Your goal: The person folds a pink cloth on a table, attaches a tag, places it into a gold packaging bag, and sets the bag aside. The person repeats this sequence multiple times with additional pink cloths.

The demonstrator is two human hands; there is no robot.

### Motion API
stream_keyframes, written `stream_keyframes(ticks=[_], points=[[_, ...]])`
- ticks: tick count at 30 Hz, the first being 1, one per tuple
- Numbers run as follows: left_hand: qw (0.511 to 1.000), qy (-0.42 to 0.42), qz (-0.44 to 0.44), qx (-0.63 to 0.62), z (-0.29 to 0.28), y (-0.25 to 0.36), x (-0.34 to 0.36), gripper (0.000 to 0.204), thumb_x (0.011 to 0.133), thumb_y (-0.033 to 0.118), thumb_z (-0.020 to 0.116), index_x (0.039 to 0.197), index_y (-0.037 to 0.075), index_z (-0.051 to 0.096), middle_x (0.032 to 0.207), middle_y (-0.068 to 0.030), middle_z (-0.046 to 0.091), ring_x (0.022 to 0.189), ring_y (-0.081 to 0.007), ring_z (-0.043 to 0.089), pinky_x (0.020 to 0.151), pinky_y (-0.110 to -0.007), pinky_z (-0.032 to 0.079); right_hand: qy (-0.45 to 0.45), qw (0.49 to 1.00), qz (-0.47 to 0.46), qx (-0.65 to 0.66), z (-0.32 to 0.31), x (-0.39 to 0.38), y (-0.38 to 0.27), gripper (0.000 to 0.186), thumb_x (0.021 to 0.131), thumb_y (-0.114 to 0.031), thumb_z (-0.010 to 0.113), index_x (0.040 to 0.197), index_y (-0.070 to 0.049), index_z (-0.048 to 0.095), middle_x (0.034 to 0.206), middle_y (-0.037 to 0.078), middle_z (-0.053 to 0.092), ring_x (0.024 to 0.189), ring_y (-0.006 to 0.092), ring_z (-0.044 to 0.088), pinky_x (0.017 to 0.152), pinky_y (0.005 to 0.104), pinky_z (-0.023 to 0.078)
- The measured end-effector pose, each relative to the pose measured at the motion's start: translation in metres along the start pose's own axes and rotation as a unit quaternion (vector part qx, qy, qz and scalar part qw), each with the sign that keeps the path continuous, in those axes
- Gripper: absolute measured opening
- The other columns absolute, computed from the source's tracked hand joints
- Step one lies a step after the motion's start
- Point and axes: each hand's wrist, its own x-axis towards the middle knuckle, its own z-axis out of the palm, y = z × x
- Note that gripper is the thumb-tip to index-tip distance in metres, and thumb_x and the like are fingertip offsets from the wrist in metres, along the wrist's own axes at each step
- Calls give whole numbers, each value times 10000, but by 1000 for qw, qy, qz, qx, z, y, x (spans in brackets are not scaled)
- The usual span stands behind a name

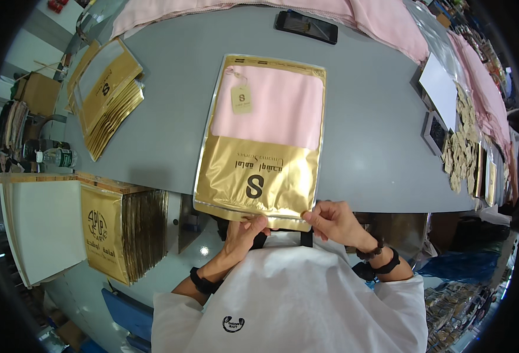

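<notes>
A gold zip pouch [283, 203] with a clear window lies on the grey table, its near end reaching past the table's edge. Through the window shows folded pink cloth [277, 109] with a small beige hang tag [242, 99] on it. My left hand [245, 235] grips the near edge of the pouch, thumb on top and fingers hidden beneath. At the pouch's near right corner, my right hand [333, 223] pinches the same edge between thumb and fingers.
A fanned stack of gold pouches [107, 94] sits at the left. More stand in a box [103, 235] below it, near a plastic bottle [58, 157]. At the back are a phone [306, 27] and pink cloth [383, 23]. Beige tags [462, 147] and a white sheet [439, 88] lie right.
</notes>
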Motion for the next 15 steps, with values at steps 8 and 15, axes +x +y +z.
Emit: stream_keyframes(ticks=[8, 15], points=[[987, 154, 26, 33, 17, 19, 1, 293, 1013, 270, 746, 1111, 0, 690, 922, -38, 699, 734, -100, 642, 610, -242, 523, -62, 994, 75, 58, 20, -7, 6, 384, 1051, -354, 688, 897, -4, 723, 701, 16, 685, 534, 48, 580, 496, 220, 465], [996, 63, 3, 64, 15, 22, 5, 225, 1040, 168, 678, 1185, -3, 668, 1012, -61, 711, 821, -125, 671, 652, -262, 543, 23, 998, 7, 60, 29, 2, 11, 429, 1058, -369, 674, 813, -17, 650, 685, 10, 674, 526, 50, 578, 484, 223, 453]])
